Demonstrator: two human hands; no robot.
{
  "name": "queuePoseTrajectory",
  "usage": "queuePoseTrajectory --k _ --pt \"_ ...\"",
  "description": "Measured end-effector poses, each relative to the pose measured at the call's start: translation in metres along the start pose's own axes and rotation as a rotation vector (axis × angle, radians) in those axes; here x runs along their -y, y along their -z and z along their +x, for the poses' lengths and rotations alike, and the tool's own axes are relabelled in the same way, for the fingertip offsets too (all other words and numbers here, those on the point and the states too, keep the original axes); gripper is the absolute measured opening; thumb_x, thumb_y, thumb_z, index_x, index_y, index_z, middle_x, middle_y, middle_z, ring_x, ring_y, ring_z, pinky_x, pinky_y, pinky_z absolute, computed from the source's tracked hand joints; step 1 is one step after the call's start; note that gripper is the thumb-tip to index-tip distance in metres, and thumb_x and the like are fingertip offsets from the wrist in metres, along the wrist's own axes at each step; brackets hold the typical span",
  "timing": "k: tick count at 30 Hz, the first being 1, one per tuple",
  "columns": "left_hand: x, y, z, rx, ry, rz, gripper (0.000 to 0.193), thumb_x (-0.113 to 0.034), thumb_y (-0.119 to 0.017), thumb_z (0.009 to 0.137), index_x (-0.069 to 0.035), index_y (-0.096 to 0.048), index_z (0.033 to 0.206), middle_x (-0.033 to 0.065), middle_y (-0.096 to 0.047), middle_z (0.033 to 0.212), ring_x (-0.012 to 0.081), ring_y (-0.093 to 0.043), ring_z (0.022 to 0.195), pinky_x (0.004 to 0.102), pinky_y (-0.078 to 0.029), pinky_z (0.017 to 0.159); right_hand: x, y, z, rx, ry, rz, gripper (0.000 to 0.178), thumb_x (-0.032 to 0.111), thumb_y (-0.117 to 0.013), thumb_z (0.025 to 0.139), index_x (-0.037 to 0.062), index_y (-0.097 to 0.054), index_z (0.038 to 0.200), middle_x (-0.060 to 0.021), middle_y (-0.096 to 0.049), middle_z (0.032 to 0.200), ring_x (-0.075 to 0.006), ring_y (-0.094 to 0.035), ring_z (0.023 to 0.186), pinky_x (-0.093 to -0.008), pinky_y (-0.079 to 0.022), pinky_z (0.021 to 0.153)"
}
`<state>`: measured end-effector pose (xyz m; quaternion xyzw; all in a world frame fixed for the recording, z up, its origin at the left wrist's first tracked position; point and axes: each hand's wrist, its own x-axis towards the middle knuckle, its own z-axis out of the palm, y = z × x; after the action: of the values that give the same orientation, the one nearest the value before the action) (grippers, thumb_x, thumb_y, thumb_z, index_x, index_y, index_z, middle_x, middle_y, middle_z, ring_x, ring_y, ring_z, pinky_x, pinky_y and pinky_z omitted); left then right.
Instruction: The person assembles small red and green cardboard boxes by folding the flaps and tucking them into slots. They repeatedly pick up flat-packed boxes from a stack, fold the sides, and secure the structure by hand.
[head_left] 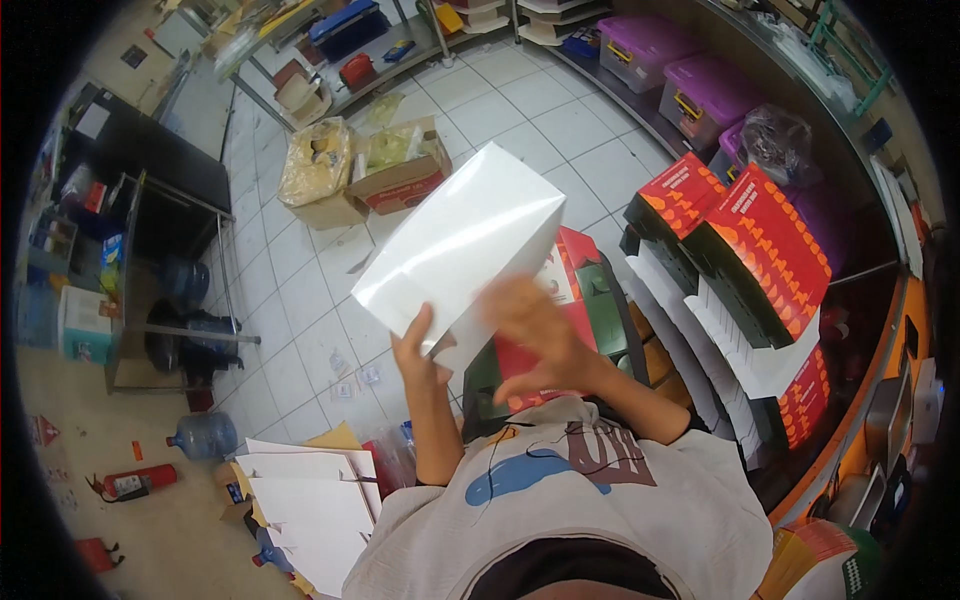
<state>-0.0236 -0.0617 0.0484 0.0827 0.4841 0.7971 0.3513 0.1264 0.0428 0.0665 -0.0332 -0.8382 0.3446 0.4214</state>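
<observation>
A glossy white cardboard box (460, 235) is held up tilted in front of my body. My left hand (420, 350) grips its near lower edge, thumb up against the side and the other fingers mostly hidden. Close to the box's lower right side is my right hand (545, 335), smeared by motion; whether it touches the box I cannot tell. Below the hands, near my lap, a red and green printed carton (600, 305) lies partly hidden behind my right hand and forearm.
Red and green cartons (765, 250) stack at the right beside white card sheets (690, 340). More white sheets (305, 500) lie at lower left. Beyond are an open cardboard box (405, 190), purple-lidded bins (710, 85), a metal-framed table and a water bottle (205, 435).
</observation>
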Motion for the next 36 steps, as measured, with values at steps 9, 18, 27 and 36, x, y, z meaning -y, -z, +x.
queuePoseTrajectory --k 9,18,27,36 --pt "0.007 0.022 -0.004 0.045 -0.005 0.042 0.06 -0.009 -0.06 0.079 0.005 -0.035 0.132 0.0183 -0.058 0.108 0.0228 -0.065 0.079 0.0238 -0.054 0.046 -0.057 0.042 -0.017 -0.285 -0.716 1.651 0.052 0.042 -0.052 0.093 0.0025 -0.047 0.127 -0.0107 -0.054 0.127 -0.0227 -0.05 0.118 -0.0419 -0.04 0.1" --pt "0.013 0.018 0.008 0.253 0.004 -0.164 0.057 -0.002 -0.057 0.079 0.001 -0.035 0.131 0.0175 -0.056 0.107 0.0238 -0.063 0.082 0.0288 -0.055 0.056 -0.066 0.051 -0.006 -0.432 -0.528 1.603 0.059 0.026 -0.069 0.084 0.0021 -0.043 0.132 -0.0102 -0.055 0.126 -0.0247 -0.05 0.119 -0.0401 -0.039 0.103" --pt "0.015 0.03 0.04 0.005 -0.642 0.743 0.069 -0.036 -0.067 0.081 -0.003 -0.037 0.133 0.0135 -0.035 0.137 0.0264 -0.034 0.127 0.0422 -0.028 0.105 -0.067 0.085 -0.005 -0.038 -0.664 0.966 0.055 0.022 -0.077 0.074 -0.0017 -0.055 0.119 -0.0086 -0.064 0.104 -0.0199 -0.06 0.099 -0.0295 -0.043 0.091" --pt "-0.077 -0.083 0.03 1.226 -0.858 1.457 0.053 -0.053 -0.076 0.06 -0.014 -0.068 0.095 0.0006 -0.066 0.096 0.0215 -0.055 0.099 0.0509 -0.023 0.108 -0.02 0.104 0.044 0.589 -0.333 0.492 0.033 0.022 -0.078 0.069 -0.004 -0.06 0.076 -0.0071 -0.053 0.068 -0.0153 -0.052 0.063 -0.0289 -0.037 0.058"
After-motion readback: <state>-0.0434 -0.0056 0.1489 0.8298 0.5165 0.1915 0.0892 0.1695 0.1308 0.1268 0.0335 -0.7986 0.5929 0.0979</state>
